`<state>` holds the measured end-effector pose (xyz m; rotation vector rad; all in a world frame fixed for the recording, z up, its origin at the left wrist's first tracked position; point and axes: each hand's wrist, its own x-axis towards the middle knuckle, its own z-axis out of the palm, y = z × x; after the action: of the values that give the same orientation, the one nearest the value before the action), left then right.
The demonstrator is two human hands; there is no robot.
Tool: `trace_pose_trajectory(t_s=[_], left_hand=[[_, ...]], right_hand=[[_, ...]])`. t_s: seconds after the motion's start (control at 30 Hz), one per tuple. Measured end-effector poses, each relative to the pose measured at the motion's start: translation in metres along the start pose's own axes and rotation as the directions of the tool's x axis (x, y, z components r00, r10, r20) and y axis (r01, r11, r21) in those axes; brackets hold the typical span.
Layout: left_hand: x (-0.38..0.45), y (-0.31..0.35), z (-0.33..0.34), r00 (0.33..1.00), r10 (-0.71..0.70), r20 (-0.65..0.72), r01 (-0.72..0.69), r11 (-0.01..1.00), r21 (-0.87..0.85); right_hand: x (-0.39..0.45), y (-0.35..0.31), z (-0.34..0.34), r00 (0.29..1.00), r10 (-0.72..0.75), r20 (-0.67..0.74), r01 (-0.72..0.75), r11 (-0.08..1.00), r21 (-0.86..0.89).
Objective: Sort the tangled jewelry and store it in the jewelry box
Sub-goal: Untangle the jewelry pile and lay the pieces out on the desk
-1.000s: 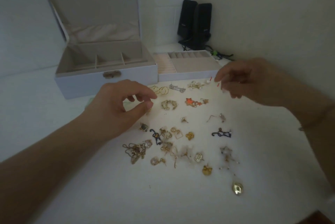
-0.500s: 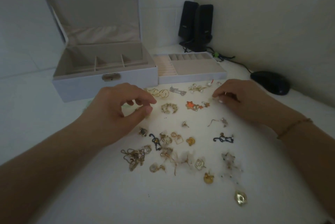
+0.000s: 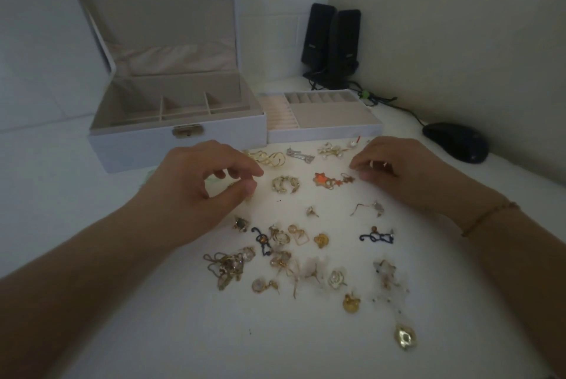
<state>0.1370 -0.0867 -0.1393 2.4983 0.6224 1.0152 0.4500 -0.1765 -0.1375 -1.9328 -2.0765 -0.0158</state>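
Several loose earrings, chains and pendants lie scattered on the white table, among them an orange star earring (image 3: 321, 179), a gold cuff (image 3: 284, 184) and a tangled chain clump (image 3: 226, 268). The white jewelry box (image 3: 177, 139) stands open behind them, its compartments bare. Its removed tray (image 3: 324, 133) sits to the right of it. My left hand (image 3: 208, 188) hovers in front of the box, fingers curled, thumb and forefinger slightly apart over a small gold piece. My right hand (image 3: 395, 173) rests with its fingertips on the table just right of the star earring. A red-tipped pin (image 3: 358, 137) lies by the tray.
Two black speakers (image 3: 330, 47) stand in the back corner with cables trailing right. A black mouse (image 3: 456, 141) lies at the right by the wall. A gold pendant (image 3: 405, 340) lies nearest to me. Walls close the back and right sides.
My right hand came down from mid-air to the table and let go of the red-tipped pin, which now lies by the tray. My left hand has barely moved.
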Motion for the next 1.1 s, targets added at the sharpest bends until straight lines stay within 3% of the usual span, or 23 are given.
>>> trace_pose_trajectory(t_s=[0.23,0.33,0.4,0.47,0.57,0.77,0.9,1.1], left_hand=[[-0.001,-0.001,0.001,1.000,-0.013,0.023,0.013,1.000,0.001],[-0.001,0.000,0.001,1.000,-0.016,0.023,0.016,1.000,-0.007],[-0.001,0.001,0.000,1.000,-0.014,0.017,0.014,1.000,-0.005],[0.000,0.002,0.001,1.000,-0.018,0.022,0.018,1.000,0.002],[0.000,0.002,0.000,1.000,-0.011,0.013,0.011,1.000,0.011],[0.001,0.002,-0.002,1.000,-0.011,0.021,0.011,1.000,0.024],[0.000,0.002,-0.002,0.999,-0.023,0.023,0.023,0.999,0.029],[-0.001,0.009,-0.001,0.999,0.033,0.039,-0.034,0.999,0.019]], right_hand=[[-0.006,-0.003,-0.003,0.997,0.048,-0.052,-0.050,0.999,-0.019],[-0.018,-0.008,-0.021,0.995,-0.051,-0.085,0.064,0.986,0.157],[-0.030,-0.017,-0.033,0.977,-0.200,0.068,0.154,0.897,0.415],[-0.038,-0.026,-0.036,0.908,-0.340,0.243,0.164,0.824,0.543],[-0.035,-0.035,-0.032,0.842,-0.429,0.327,0.225,0.830,0.510],[-0.034,-0.046,-0.023,0.760,-0.471,0.448,0.281,0.860,0.427],[-0.034,-0.049,-0.024,0.776,-0.433,0.458,0.217,0.866,0.451],[-0.033,-0.050,-0.020,0.792,-0.437,0.427,0.266,0.876,0.403]])
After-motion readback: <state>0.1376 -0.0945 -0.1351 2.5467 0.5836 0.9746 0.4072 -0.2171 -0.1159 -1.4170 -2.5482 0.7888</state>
